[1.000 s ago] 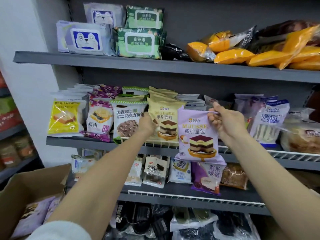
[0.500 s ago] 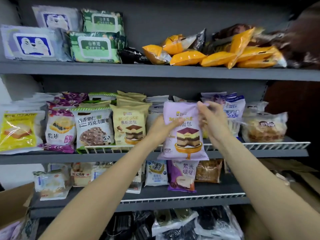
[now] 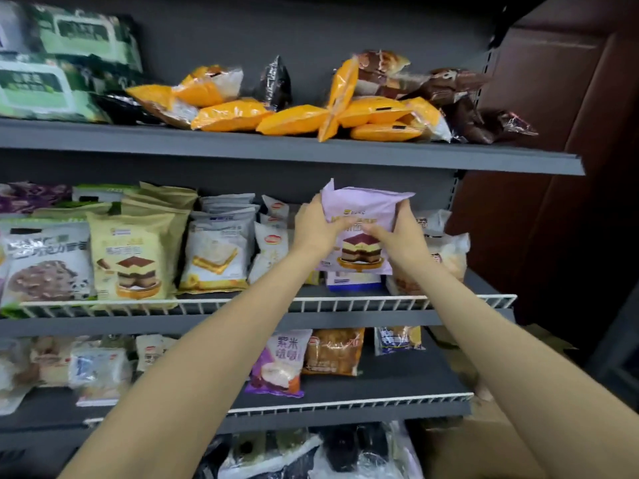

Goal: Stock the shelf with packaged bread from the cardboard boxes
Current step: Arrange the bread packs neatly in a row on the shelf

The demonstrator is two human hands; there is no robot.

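A lilac bread packet [image 3: 363, 216] printed with a layered cake stands upright over the right part of the middle shelf [image 3: 345, 319], above a blue-and-white packet [image 3: 352, 281]. My left hand [image 3: 316, 229] grips its left edge. My right hand [image 3: 394, 233] grips its right side, fingers curled over the front. Both arms reach up from the bottom of the view. No cardboard box with stock shows clearly.
A white wire rail [image 3: 269, 302] fronts the middle shelf. Cream cake packets [image 3: 133, 250] and white bread packets [image 3: 218, 247] stand to the left. Orange bags [image 3: 294, 115] lie on the top shelf. The lower shelf [image 3: 380, 382] holds a purple packet [image 3: 280, 361]. A dark brown wall [image 3: 553, 167] borders the right.
The view has swung right, so the cardboard box at the left is gone. Both hands have carried the lilac packet rightward and higher, deeper over the middle shelf's right end.
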